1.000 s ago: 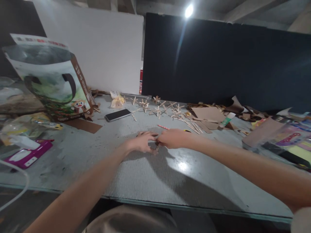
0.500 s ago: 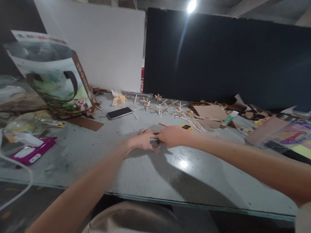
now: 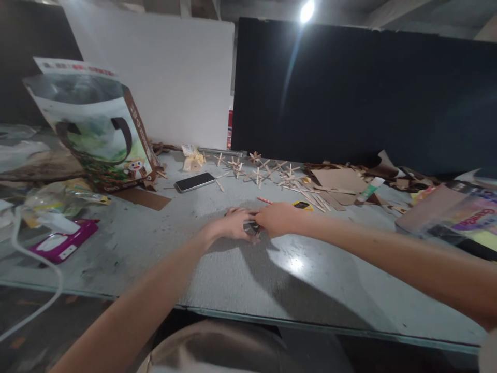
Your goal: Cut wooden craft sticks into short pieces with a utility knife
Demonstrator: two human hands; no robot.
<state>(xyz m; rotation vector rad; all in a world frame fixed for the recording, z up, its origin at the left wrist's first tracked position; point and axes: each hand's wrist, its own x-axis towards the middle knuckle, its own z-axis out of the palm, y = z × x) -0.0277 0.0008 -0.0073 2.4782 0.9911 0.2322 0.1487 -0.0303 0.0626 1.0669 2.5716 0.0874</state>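
Observation:
My left hand [image 3: 237, 224] rests low over the middle of the grey table [image 3: 217, 285], its fingers curled inward. My right hand [image 3: 276, 218] meets it there, fingers bent down and closed. Between the fingertips is something small and dark, mostly covered, and I cannot make out what it is. Just beyond the right hand lies a thin red-and-white striped stick [image 3: 264, 200]. A small yellow and black object [image 3: 303, 205] sits beside the right wrist.
Behind the hands are several crossed wooden sticks [image 3: 258, 176] and a phone [image 3: 195, 182]. Cardboard pieces [image 3: 337, 180] and a glue stick [image 3: 370, 189] lie at right. A large printed bag [image 3: 97, 134] and a purple glue gun [image 3: 64, 242] with a white cord stand left.
The whole view has shifted slightly, so things appear a little further right. Both hands stay together at the same spot on the table, with little visible finger movement.

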